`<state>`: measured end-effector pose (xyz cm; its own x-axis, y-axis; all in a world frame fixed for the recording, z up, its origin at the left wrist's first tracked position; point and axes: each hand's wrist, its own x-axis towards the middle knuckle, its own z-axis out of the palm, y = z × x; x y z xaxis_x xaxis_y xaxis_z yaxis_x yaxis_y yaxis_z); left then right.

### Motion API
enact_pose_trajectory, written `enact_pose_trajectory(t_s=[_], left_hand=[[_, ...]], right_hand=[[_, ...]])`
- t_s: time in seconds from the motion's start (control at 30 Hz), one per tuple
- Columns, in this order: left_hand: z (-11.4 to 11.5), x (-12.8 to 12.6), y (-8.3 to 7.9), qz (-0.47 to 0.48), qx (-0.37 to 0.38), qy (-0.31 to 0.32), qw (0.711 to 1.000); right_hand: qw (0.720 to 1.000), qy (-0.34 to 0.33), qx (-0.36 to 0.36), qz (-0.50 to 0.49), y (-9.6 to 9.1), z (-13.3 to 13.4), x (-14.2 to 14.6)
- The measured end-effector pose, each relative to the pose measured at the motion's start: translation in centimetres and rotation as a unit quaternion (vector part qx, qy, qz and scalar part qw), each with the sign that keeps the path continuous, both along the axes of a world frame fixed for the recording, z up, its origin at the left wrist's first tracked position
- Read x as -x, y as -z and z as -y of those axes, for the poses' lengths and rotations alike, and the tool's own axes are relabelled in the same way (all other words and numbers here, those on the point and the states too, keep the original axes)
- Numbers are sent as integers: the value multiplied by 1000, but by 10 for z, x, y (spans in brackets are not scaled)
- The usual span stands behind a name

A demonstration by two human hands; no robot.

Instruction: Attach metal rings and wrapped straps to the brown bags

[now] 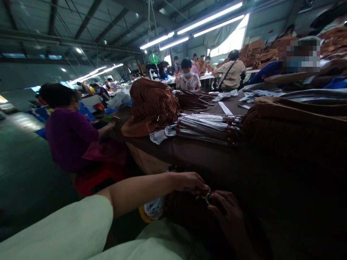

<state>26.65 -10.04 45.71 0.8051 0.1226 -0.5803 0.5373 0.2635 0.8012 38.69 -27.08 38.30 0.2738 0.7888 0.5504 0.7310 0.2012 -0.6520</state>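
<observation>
Surface: long brown-covered surface (173, 153)
On it: bundled straps with brown ends (208, 129); fringed tan suede bag (151, 104)
Beside it: seated co-worker in purple top (69, 139)
Overhead: fluorescent tube lights (208, 25)

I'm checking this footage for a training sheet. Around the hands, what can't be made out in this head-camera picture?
- Small metal ring between the hands: head view; the fingers of both hands hide part of it, so its full shape is unclear.
- Dark brown soft material below the hands: head view; deep shadow hides its shape and edges.
- Right hand: head view; shadow darkens the forearm, which the bottom edge cuts off.
</observation>
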Motion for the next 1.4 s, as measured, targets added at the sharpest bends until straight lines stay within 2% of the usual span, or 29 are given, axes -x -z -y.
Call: enact_pose_trajectory(t_s=[0.23, 0.37, 0.6, 0.73, 0.9, 1.03, 1.1, 1.2, 1.23, 1.27, 1.3, 1.4], left_hand=[[-2, 0, 7, 7, -18, -6, 1000], [-2, 0, 6, 18, -31, 2, 999], [-9, -1, -3, -5, -58, 100, 993], [-10, -3, -12, -2, -120, 182, 976], [-12, -4, -25, -42, -212, 223, 951], [-9, 0, -32, -43, -235, 247, 939], [-1, 2, -36, -46, -304, 263, 915], [16, 4, -44, -38, -514, 264, 815], [21, 3, -47, -38, -557, 258, 788], [23, 3, -51, -40, -577, 253, 776], [24, 2, -54, -49, -568, 254, 781], [23, -2, -62, -96, -460, 273, 839]], right_hand=[[998, -11, 52, -42, 3, 1, -5], [994, -25, 65, -84, 4, 0, -7], [991, -63, 81, -85, -1, 1, -5], [994, -60, 73, -53, -4, 3, -1], [995, -67, 66, -27, -1, 4, 0], [997, -67, 49, 2, 5, 3, 0], [997, -60, 44, 15, 6, 3, 0], [998, -47, 37, 32, 7, 4, -2], [998, -43, 33, 38, 8, 4, -2], [998, -40, 28, 43, 7, 5, -2], [998, -39, 26, 47, 7, 5, -2], [998, -45, 22, 48, 6, 6, 0]])
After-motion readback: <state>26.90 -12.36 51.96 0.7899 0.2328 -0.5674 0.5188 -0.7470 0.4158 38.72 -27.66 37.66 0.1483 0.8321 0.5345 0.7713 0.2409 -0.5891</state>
